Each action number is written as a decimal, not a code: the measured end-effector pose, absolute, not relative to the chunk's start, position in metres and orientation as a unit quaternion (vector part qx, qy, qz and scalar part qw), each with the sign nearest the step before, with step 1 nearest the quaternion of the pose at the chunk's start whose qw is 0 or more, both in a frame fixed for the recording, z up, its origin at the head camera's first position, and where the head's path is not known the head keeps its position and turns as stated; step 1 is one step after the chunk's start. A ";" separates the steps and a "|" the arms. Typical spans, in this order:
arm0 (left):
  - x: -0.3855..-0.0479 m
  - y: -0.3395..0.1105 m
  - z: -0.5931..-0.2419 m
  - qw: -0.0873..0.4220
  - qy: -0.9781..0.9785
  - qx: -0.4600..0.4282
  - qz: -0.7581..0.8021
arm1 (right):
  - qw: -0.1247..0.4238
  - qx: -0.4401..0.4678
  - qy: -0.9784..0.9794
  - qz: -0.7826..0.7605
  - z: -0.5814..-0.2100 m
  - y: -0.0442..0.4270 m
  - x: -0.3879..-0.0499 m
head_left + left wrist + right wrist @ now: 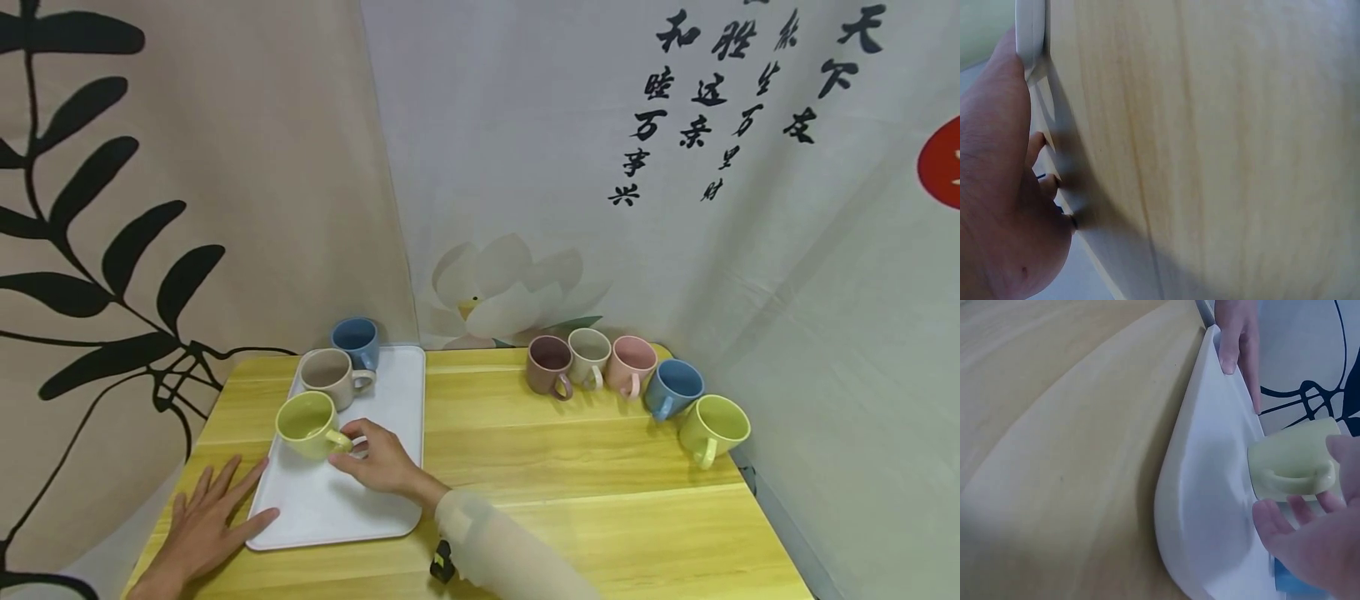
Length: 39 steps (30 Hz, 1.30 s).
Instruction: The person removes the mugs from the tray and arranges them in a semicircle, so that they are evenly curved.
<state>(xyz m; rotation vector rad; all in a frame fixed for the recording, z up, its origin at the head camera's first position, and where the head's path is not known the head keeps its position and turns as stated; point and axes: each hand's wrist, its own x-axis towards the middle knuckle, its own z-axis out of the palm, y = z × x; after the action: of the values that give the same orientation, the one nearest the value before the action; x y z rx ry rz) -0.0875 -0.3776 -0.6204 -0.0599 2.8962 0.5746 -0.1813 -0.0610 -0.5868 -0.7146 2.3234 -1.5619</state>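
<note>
A yellow-green mug [306,427] stands upright on a white tray [390,483], its handle pointing right. My right hand [378,457] is at that handle with fingers loosely bent and spread. In the right wrist view, the fingers [1294,509] lie close about the handle [1294,482] without a firm grip; whether they touch it is hard to tell. Behind this mug on the tray are a greyish-beige mug [327,375] and a blue mug [356,340]. My left hand [206,521] lies with fingers spread at the tray's left edge, its thumb touching the tray's near-left corner.
Along the back right of the wooden table [600,517] stand a dark mauve mug [548,367], a cream mug [590,354], a pink mug [631,367], a blue mug [674,387] and another yellow-green mug [714,427]. A printed cloth [517,167] hangs behind the table.
</note>
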 end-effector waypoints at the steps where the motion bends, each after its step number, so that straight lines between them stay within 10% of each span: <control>1: -0.087 -0.377 -0.620 0.094 0.976 -0.021 0.194 | 0.124 -0.245 0.795 -0.541 -0.587 -0.062 -0.181; 39: -0.087 -0.379 -0.623 0.090 0.977 -0.017 0.191 | 0.099 -0.252 0.782 -0.562 -0.595 -0.065 -0.181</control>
<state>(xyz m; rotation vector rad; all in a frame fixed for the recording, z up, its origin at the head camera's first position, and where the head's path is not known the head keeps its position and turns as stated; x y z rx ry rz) -0.0866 -0.3789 -0.6228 -0.0520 2.9068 0.5675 -0.1806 -0.0653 -0.5951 -0.7455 2.3124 -1.6608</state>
